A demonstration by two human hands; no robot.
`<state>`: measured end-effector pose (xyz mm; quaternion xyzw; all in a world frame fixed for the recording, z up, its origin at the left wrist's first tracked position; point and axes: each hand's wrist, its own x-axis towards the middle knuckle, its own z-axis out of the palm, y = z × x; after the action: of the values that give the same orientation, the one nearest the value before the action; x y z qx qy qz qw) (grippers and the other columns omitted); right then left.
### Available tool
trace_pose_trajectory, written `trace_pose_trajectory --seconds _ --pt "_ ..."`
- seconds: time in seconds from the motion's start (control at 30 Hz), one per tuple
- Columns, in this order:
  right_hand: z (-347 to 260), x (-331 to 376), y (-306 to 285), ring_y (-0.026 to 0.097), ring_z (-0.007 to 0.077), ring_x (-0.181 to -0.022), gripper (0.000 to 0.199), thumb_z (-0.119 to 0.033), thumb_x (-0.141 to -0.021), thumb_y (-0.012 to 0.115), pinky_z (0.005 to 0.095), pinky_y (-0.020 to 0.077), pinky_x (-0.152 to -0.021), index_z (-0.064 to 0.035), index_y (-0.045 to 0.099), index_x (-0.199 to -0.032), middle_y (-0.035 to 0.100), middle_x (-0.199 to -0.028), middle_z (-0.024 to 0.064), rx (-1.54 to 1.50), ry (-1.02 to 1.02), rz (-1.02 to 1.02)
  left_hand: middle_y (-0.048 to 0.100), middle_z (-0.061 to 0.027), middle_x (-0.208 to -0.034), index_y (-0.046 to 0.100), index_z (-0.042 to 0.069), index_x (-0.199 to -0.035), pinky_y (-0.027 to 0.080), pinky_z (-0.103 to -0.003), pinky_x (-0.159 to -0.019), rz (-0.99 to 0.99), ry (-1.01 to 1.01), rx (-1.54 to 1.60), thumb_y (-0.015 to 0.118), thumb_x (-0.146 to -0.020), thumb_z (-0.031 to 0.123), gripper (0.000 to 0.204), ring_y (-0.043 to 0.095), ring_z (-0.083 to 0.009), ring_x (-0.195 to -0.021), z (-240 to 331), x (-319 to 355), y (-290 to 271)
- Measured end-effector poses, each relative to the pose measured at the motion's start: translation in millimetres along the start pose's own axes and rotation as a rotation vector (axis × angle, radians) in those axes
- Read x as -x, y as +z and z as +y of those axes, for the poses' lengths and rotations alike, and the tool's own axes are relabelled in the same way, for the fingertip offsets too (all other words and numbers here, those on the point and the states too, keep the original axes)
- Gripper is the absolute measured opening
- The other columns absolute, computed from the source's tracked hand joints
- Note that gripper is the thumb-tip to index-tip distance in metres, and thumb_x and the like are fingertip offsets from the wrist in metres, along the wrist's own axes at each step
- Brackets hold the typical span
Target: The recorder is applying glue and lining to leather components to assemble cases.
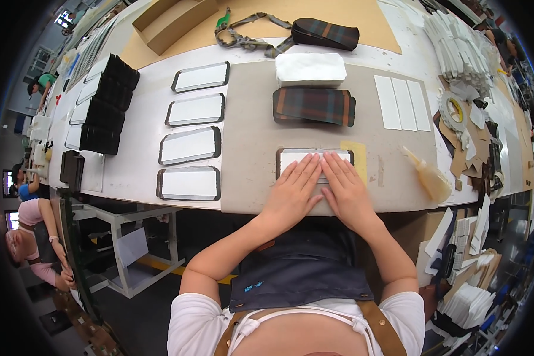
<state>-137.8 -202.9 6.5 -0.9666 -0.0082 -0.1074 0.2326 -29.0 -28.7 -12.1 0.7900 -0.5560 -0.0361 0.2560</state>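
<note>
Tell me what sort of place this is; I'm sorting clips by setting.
Probably a small-goods assembly workshop: both hands press a white-faced panel, finished panels lie in a row, plaid fabric pieces are stacked, and a glue bottle lies nearby.

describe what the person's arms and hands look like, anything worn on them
Both arms are bare from the short white sleeves down. The left hand and right hand wear no gloves, and no rings, watch or bracelets show. The fingernails look short and unpainted. On the body are a dark apron and brown straps over the white shirt.
</note>
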Motion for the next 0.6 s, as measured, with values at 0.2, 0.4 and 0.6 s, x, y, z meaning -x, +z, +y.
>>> trace_pose_trajectory --seconds 0.2,0.4,0.6 --pt "3.0 24.5 -10.5 0.04 0.0343 -0.15 0.067 -0.017 -0.091 0.073 0.0502 0.0328 -0.122 0.0037 0.048 -0.149 0.045 -0.159 0.0189 0.179 0.119 0.016 0.032 -0.0193 -0.167 0.034 -0.003 -0.159 0.02 -0.048 -0.127 -0.068 -0.134 -0.185 0.072 -0.091 0.043 0.09 0.027 -0.0318 -0.157 -9.8 23.4 -22.0" --pt "4.7 31.4 -7.9 0.059 0.0317 -0.134 0.039 -0.008 -0.09 0.073 0.0497 0.0412 -0.116 0.0007 0.065 -0.128 0.064 -0.139 0.0146 0.021 -0.031 0.142 0.034 -0.0182 -0.166 0.035 0.001 -0.159 0.022 -0.049 -0.127 -0.113 -0.082 -0.056 0.071 -0.093 0.04 0.085 0.03 -0.0327 -0.156 3.9 33.6 -20.4" --pt "41.9 14.9 -28.0 0.068 0.0313 -0.095 0.012 0.001 -0.093 0.067 0.0427 0.0513 -0.09 -0.0014 0.072 -0.104 0.073 -0.1 0.0122 -0.226 0.278 0.422 0.049 -0.0188 -0.156 0.056 0.001 -0.144 0.033 -0.05 -0.121 0.113 -0.188 0.039 0.071 -0.096 0.029 0.058 0.044 -0.0316 -0.147 -38.5 35.2 -33.5"
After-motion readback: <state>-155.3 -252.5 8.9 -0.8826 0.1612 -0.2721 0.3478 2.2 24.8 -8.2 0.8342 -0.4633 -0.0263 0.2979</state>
